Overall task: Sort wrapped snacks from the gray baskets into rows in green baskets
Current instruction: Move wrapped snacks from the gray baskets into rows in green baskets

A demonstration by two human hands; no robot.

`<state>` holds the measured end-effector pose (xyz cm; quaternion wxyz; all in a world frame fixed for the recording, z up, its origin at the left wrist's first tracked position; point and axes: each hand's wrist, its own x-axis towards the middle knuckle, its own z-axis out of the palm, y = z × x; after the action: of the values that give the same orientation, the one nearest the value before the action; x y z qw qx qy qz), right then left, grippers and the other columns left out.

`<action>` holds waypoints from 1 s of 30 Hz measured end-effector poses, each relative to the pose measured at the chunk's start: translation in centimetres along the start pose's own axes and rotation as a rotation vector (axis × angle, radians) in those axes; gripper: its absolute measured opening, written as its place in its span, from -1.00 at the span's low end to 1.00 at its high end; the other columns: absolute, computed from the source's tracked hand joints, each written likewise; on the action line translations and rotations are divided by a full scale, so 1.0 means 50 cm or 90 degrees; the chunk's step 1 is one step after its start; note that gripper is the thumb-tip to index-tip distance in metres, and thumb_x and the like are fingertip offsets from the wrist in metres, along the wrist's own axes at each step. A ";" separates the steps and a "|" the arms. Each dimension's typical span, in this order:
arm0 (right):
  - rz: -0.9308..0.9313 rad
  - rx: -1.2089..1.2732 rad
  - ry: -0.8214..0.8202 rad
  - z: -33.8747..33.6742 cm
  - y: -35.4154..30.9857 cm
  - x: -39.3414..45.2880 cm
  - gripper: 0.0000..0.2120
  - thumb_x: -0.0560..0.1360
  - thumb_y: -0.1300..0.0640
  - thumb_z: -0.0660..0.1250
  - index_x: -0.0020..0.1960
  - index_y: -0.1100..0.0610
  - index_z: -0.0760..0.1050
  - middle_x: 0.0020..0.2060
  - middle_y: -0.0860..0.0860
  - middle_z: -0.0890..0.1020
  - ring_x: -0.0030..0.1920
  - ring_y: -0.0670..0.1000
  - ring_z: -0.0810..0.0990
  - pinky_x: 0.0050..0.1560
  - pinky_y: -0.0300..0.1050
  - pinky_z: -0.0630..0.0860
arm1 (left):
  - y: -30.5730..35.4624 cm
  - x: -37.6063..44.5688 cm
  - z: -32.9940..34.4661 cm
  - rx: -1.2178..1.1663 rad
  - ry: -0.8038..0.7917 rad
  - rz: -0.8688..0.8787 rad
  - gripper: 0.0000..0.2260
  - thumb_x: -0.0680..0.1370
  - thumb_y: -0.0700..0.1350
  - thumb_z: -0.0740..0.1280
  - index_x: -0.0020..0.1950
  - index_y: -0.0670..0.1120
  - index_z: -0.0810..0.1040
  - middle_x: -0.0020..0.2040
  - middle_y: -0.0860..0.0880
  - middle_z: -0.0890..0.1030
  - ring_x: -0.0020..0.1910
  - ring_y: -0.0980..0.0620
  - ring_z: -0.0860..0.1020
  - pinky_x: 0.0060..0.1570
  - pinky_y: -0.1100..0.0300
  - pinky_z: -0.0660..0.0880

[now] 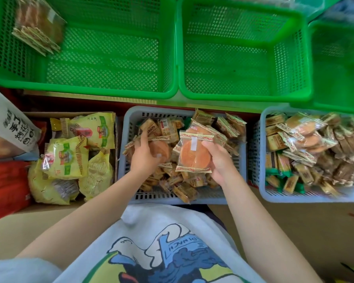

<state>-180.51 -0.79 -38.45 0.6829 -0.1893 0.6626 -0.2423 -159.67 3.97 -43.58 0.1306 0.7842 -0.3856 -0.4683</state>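
Note:
Over the middle gray basket point(129, 119), my right hand point(219, 160) holds a clear-wrapped round orange cake point(194, 155) upright by its right edge. My left hand point(145, 158) is down in the same basket, fingers closed around another round wrapped cake point(161, 150) lying on the heap of small brown snack packets. A second gray basket point(263, 156) at the right is full of mixed wrapped snacks. Two green baskets stand behind: the left one point(80, 90) has a few wrapped cakes point(39, 27) leaning in its far left corner, the middle one point(243, 97) is bare.
A third green basket point(335, 105) is cut off at the right. A cardboard box point(70, 114) with yellow snack bags point(70, 158) sits left of the gray basket. Beyond it lie a white bag point(6, 127) and a red pack point(4, 186).

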 end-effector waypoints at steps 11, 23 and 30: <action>0.028 -0.011 -0.094 -0.019 -0.012 -0.008 -0.38 0.32 -0.09 0.59 0.26 0.18 0.53 0.17 0.17 0.67 0.16 0.20 0.66 0.19 0.20 0.57 | 0.021 0.006 -0.072 -0.239 -0.143 -0.067 -0.50 0.49 -0.08 0.52 0.39 -0.08 0.47 0.17 0.00 0.63 0.12 0.00 0.60 0.18 0.04 0.53; -0.036 -0.087 -0.109 0.072 -0.084 -0.023 -0.49 0.33 -0.06 0.53 0.23 0.05 0.54 0.13 0.13 0.70 0.16 0.19 0.66 0.22 0.22 0.57 | 0.056 -0.024 -0.204 -0.522 -0.236 -0.026 -0.51 0.41 0.10 0.49 0.28 -0.02 0.55 0.07 -0.13 0.61 0.00 -0.12 0.48 0.03 -0.02 0.38; -0.103 -0.237 -0.109 0.159 -0.108 -0.042 -0.69 0.51 -0.10 0.43 0.14 0.05 0.54 0.09 0.10 0.69 0.06 0.05 0.67 0.14 0.05 0.62 | 0.064 -0.035 -0.245 -0.590 -0.281 0.005 -0.60 0.55 0.12 0.40 0.27 -0.10 0.58 0.13 -0.11 0.66 0.07 -0.13 0.61 0.14 -0.09 0.48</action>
<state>-173.04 -4.45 -33.19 0.6682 -0.3847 0.6182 -0.1530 -151.44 1.22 -34.21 0.3816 0.5250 -0.1590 -0.7439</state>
